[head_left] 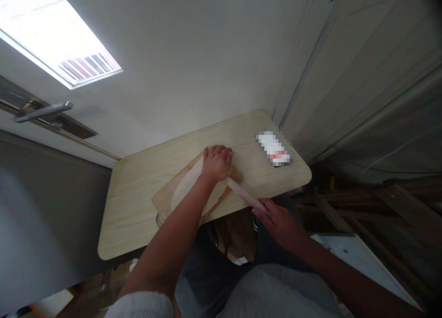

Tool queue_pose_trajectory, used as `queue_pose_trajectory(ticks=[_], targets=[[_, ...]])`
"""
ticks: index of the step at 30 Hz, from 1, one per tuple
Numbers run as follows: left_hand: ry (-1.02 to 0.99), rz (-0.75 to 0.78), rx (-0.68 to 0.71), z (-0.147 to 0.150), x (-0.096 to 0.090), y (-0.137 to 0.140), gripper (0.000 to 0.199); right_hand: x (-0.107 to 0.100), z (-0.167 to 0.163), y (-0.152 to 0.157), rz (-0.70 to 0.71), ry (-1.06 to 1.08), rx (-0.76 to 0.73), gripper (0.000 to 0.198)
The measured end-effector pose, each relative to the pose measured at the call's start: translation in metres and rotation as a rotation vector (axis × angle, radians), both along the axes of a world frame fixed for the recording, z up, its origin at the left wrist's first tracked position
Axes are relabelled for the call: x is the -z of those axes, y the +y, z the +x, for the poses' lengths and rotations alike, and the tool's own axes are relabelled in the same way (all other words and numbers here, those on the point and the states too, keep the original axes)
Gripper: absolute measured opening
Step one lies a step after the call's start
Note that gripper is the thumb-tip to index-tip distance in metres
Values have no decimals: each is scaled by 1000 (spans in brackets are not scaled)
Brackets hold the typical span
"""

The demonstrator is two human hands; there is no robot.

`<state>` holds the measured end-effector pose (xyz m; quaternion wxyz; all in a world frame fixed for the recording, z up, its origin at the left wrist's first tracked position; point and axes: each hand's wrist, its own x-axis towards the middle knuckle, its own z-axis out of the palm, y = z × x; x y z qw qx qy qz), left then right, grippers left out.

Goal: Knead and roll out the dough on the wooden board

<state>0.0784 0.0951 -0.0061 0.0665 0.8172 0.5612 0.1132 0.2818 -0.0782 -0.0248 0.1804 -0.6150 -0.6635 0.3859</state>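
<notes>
A pale, flat oval sheet of dough (184, 187) lies on a wooden cutting board (164, 196) set slantwise on the small table. My right hand (281, 223) is closed round the near end of a wooden rolling pin (247, 196), just past the table's front edge. The pin slopes up and left toward the dough, and its far part disappears beneath my left hand (217, 163). That hand bears down over the pin at the board's far side, its fingers bent and close together. My left forearm covers part of the dough and board.
The light wood-grain table (127, 207) stands against a white door with a metal handle (43, 111). A pixelated white phone-like object (274, 148) lies at the table's right end. Wooden beams (345, 212) and a white panel (366, 258) are low on the right.
</notes>
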Motion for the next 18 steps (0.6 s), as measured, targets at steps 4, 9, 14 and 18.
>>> queue_pose_trajectory(ticks=[4, 9, 14, 18], targets=[[2, -7, -2, 4, -1, 3, 44, 0, 1, 0, -2, -16, 9, 43], [4, -7, 9, 8, 2, 7, 43, 3, 4, 1, -29, -10, 25, 47], [9, -10, 5, 15, 3, 13, 43, 7, 8, 3, -30, 5, 32, 48], [8, -9, 4, 21, 3, 17, 42, 8, 12, 5, -38, 35, 47, 47]])
